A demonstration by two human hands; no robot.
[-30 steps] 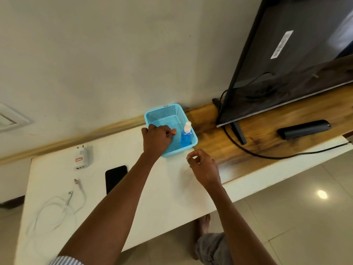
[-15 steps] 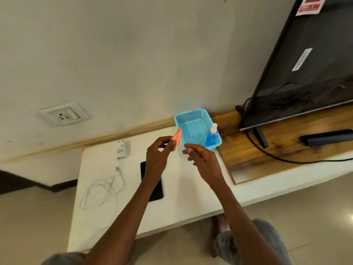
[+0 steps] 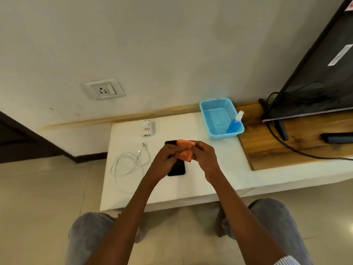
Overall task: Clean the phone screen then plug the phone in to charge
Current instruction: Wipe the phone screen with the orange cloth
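A small orange cloth (image 3: pixel 185 152) is held between both hands above the white table (image 3: pixel 210 173). My left hand (image 3: pixel 165 162) pinches its left side and my right hand (image 3: pixel 205 155) pinches its right side. Beneath them lies a black phone (image 3: pixel 176 169), screen up, partly hidden by my left hand. A white charger adapter (image 3: pixel 147 128) lies further back, and a white cable (image 3: pixel 128 165) is coiled to the left. A blue spray bottle (image 3: pixel 234 123) leans in a light blue basket (image 3: pixel 211 119).
A wall socket (image 3: pixel 104 90) sits on the wall above the table's left end. A television (image 3: pixel 317 77) stands at the right on a wooden board (image 3: pixel 298 148), with a black cable and a dark remote (image 3: pixel 337 137). My knees are below the table's front edge.
My left hand took the orange cloth out of the basket and brought it leftward over the phone. My right hand joined it on the cloth. The view swung left, showing the socket.
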